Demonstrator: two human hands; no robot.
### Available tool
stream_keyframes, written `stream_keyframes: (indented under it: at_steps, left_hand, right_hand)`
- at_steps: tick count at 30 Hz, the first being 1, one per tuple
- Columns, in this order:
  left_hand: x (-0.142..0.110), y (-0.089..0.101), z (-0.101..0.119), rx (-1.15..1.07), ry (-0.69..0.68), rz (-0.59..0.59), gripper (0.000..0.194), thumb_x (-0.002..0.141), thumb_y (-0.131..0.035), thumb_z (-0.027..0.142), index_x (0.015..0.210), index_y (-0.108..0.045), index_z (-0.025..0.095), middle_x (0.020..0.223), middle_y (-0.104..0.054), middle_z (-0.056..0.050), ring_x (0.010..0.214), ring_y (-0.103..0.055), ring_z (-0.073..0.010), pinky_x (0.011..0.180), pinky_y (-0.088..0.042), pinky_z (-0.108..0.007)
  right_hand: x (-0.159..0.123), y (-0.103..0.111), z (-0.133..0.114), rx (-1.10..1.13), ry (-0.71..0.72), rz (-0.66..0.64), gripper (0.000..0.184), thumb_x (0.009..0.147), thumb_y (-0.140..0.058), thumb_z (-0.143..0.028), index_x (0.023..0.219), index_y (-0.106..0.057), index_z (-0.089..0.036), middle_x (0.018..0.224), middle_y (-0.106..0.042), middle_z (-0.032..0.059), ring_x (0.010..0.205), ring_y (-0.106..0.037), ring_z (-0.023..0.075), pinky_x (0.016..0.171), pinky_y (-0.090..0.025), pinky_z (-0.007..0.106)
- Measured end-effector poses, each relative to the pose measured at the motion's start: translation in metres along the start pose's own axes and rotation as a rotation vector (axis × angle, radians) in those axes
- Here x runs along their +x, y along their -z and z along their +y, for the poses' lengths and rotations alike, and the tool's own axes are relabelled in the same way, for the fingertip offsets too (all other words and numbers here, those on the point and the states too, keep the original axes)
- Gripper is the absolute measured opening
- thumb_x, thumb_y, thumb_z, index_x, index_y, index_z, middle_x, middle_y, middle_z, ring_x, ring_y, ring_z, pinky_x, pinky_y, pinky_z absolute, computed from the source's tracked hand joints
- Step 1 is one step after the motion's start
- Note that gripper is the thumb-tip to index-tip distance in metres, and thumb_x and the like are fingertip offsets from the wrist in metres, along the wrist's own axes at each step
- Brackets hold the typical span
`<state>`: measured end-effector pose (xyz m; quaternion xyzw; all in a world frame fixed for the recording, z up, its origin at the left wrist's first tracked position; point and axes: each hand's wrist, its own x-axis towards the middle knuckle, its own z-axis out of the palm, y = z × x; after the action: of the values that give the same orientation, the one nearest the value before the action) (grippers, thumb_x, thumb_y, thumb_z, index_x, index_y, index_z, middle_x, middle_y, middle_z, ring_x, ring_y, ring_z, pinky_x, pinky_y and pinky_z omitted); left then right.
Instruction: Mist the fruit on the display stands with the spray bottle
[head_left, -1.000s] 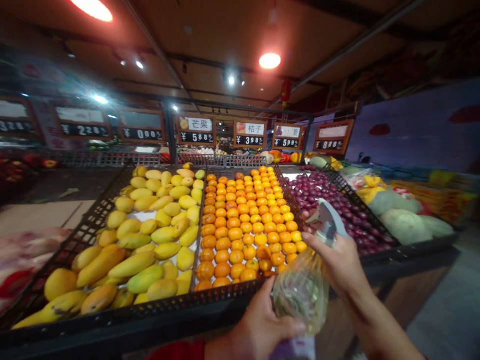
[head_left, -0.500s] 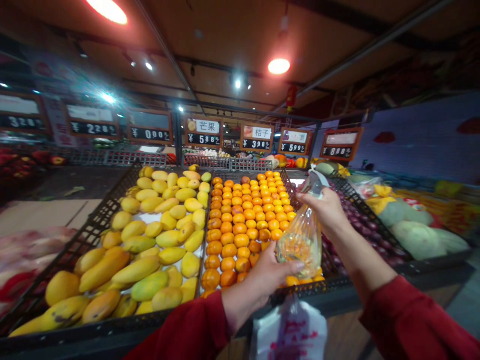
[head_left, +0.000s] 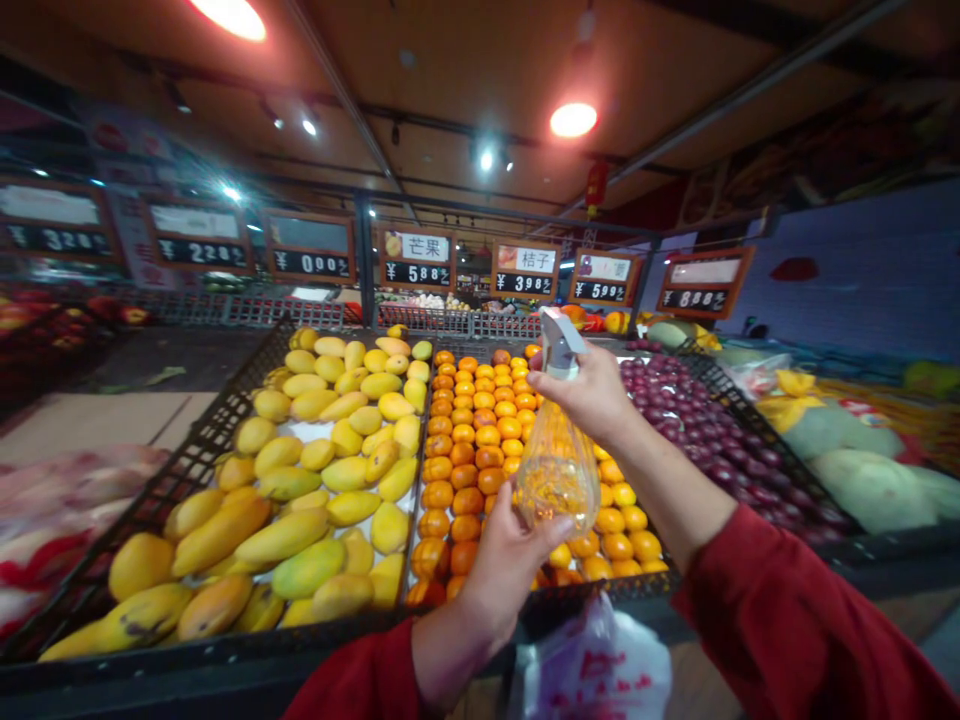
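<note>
A clear spray bottle (head_left: 559,465) with a grey-white trigger head hangs over the crate of oranges, some liquid in its lower part. My right hand (head_left: 589,390) is wrapped round its neck, just under the head. Against the base of the bottle, my left hand (head_left: 510,555) supports it with thumb and fingers curled round the bottom. Rows of small oranges (head_left: 487,435) lie behind and below the bottle, partly covered by it and my hands. To their left are yellow mangoes (head_left: 307,485).
Dark red-purple round fruit (head_left: 690,430) fills the section on the right, with pale green melons (head_left: 862,480) beyond. Price signs (head_left: 416,260) hang along the back. A white plastic bag (head_left: 600,665) with red print hangs at the front edge. Pinkish produce (head_left: 75,500) lies far left.
Both hands and the spray bottle have moved left over the oranges. The bottle's head now shows more clearly, and the dark red-purple fruit is less covered. The view has shifted slightly.
</note>
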<state>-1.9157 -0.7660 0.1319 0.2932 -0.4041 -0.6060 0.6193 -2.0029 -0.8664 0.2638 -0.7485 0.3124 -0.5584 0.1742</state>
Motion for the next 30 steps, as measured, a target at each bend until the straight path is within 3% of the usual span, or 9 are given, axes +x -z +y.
stream_keyframes:
  at_steps: [7, 10, 14, 18, 22, 24, 26, 28, 30]
  left_hand:
    - [-0.018, 0.011, -0.015, -0.056, -0.001, 0.028, 0.087, 0.068, -0.086, 0.042, 0.136, -0.039, 0.015, 0.134, -0.067, -0.015, 0.115, -0.066, -0.022, 0.09, -0.052, -0.028]
    - [-0.027, 0.016, -0.025, -0.043, 0.072, 0.069, 0.093, 0.065, -0.087, 0.046, 0.137, -0.036, 0.015, 0.126, -0.069, -0.013, 0.1, -0.068, -0.0183, 0.077, -0.051, -0.025]
    - [-0.04, 0.023, -0.041, -0.086, 0.134, 0.052, 0.105, 0.053, -0.094, 0.051, 0.132, -0.034, 0.016, 0.133, -0.065, -0.017, 0.114, -0.064, -0.0244, 0.104, -0.05, -0.036]
    - [-0.054, 0.036, -0.062, -0.151, 0.089, -0.129, 0.084, 0.062, -0.092, 0.045, 0.128, -0.046, 0.02, 0.128, -0.067, -0.014, 0.118, -0.064, -0.0281, 0.109, -0.047, -0.043]
    - [-0.065, 0.062, -0.102, -0.106, 0.091, -0.297, 0.077, 0.071, -0.087, 0.039, 0.136, -0.048, 0.026, 0.13, -0.069, -0.013, 0.114, -0.068, -0.0266, 0.097, -0.051, -0.039]
    - [-0.064, 0.077, -0.132, -0.078, 0.165, -0.27, 0.086, 0.059, -0.095, 0.036, 0.133, -0.051, 0.031, 0.15, -0.058, -0.01, 0.14, -0.054, -0.033, 0.108, -0.047, -0.041]
    - [-0.06, 0.09, -0.164, -0.059, 0.22, -0.191, 0.086, 0.048, -0.097, 0.05, 0.124, -0.063, 0.026, 0.131, -0.07, -0.011, 0.132, -0.059, -0.0386, 0.114, -0.045, -0.047]
    - [-0.055, 0.1, -0.189, -0.047, 0.279, -0.195, 0.082, 0.046, -0.09, 0.069, 0.109, -0.072, 0.02, 0.111, -0.075, -0.014, 0.122, -0.064, -0.0436, 0.115, -0.042, -0.057]
    - [-0.054, 0.105, -0.203, -0.039, 0.297, -0.215, 0.097, 0.025, -0.091, 0.074, 0.104, -0.074, 0.02, 0.106, -0.075, -0.014, 0.123, -0.062, -0.0464, 0.119, -0.036, -0.059]
  right_hand:
    - [-0.016, -0.018, -0.015, 0.046, 0.054, -0.214, 0.052, 0.061, -0.07, -0.048, 0.102, -0.064, -0.016, 0.097, -0.071, 0.0081, 0.079, -0.064, 0.0215, 0.078, -0.051, 0.039]
    - [-0.032, -0.022, -0.016, 0.048, 0.069, -0.255, 0.033, 0.066, -0.066, -0.045, 0.088, -0.061, -0.02, 0.082, -0.067, 0.0027, 0.071, -0.061, 0.0183, 0.072, -0.051, 0.035]
    - [-0.06, -0.022, -0.019, 0.029, 0.075, -0.265, 0.038, 0.069, -0.065, -0.038, 0.101, -0.064, -0.018, 0.085, -0.068, 0.0023, 0.068, -0.06, 0.0163, 0.066, -0.049, 0.031]
    - [-0.092, -0.015, -0.024, 0.071, 0.06, -0.291, 0.043, 0.073, -0.066, -0.033, 0.112, -0.062, -0.017, 0.083, -0.066, -0.0004, 0.063, -0.056, 0.0131, 0.06, -0.049, 0.027]
    - [-0.131, -0.005, -0.021, -0.031, 0.086, -0.186, 0.026, 0.078, -0.062, -0.027, 0.103, -0.064, -0.019, 0.087, -0.071, 0.0012, 0.075, -0.069, 0.0164, 0.071, -0.057, 0.029]
    - [-0.15, -0.004, -0.013, -0.107, 0.082, -0.146, 0.038, 0.079, -0.061, -0.029, 0.115, -0.064, -0.018, 0.103, -0.075, 0.0074, 0.095, -0.073, 0.023, 0.087, -0.061, 0.038]
    - [-0.167, -0.003, -0.005, -0.162, 0.041, -0.117, 0.047, 0.079, -0.062, -0.032, 0.122, -0.063, -0.015, 0.113, -0.075, 0.0128, 0.103, -0.074, 0.0273, 0.092, -0.062, 0.044]
    - [-0.179, -0.002, 0.004, -0.178, 0.002, -0.074, 0.043, 0.078, -0.063, -0.033, 0.117, -0.066, -0.017, 0.108, -0.077, 0.0112, 0.093, -0.077, 0.0256, 0.083, -0.065, 0.038]
    - [-0.19, 0.001, 0.01, -0.172, -0.022, -0.014, 0.027, 0.079, -0.064, -0.031, 0.105, -0.068, -0.021, 0.089, -0.078, 0.0025, 0.07, -0.076, 0.0181, 0.065, -0.064, 0.026]
